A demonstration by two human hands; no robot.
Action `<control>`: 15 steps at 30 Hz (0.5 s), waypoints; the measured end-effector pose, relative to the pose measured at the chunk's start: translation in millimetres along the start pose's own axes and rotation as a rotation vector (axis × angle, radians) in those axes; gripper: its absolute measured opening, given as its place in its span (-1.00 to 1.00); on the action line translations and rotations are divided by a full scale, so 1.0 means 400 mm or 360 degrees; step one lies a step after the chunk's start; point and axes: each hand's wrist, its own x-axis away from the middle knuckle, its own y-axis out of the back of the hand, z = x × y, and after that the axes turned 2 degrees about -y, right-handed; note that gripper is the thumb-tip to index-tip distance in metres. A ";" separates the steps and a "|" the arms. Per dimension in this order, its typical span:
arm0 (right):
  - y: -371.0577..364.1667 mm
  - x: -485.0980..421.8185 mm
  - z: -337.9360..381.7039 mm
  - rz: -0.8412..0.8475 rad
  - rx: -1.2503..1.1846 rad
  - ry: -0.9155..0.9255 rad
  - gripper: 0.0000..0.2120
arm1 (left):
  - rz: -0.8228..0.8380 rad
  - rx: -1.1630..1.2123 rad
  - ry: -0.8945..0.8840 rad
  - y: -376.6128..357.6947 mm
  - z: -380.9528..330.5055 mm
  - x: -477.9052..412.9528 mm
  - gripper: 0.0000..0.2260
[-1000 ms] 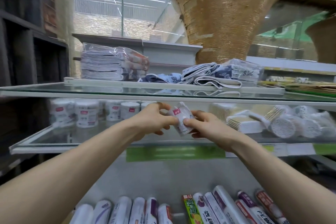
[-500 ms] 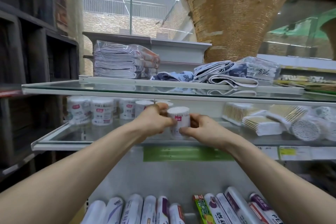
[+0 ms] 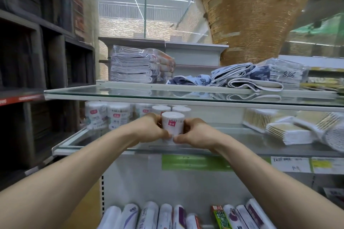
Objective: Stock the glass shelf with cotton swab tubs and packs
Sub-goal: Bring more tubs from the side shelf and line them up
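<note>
Between both hands, left hand [image 3: 149, 128] and right hand [image 3: 195, 132] pinching it upright, the white cylindrical cotton-swab tub [image 3: 172, 125] should settle squarely onto the glass shelf [image 3: 242, 141], label outward, before release.

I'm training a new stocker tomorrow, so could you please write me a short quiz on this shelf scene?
1. True or false: both hands hold the tub upright.
2. What lies on the top shelf? A) folded cloths B) bottles C) shoes
3. On which side of the held tub do the flat swab packs lie?

Key:
1. True: the left hand and right hand grip it from both sides, red label facing the camera.
2. A: the cloths sit there, some in plastic wrap.
3. The right; other tubs stand to the left.
</note>
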 end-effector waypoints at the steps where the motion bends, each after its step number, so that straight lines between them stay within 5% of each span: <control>1: -0.008 -0.008 0.006 0.0007 0.0009 0.0003 -0.65 | 0.0000 -0.0038 0.0027 0.005 0.005 0.001 -0.69; 15: -0.077 -0.091 0.023 -0.0064 0.0036 -0.0036 -0.62 | -0.0102 -0.0229 0.0172 0.031 0.044 -0.022 -0.65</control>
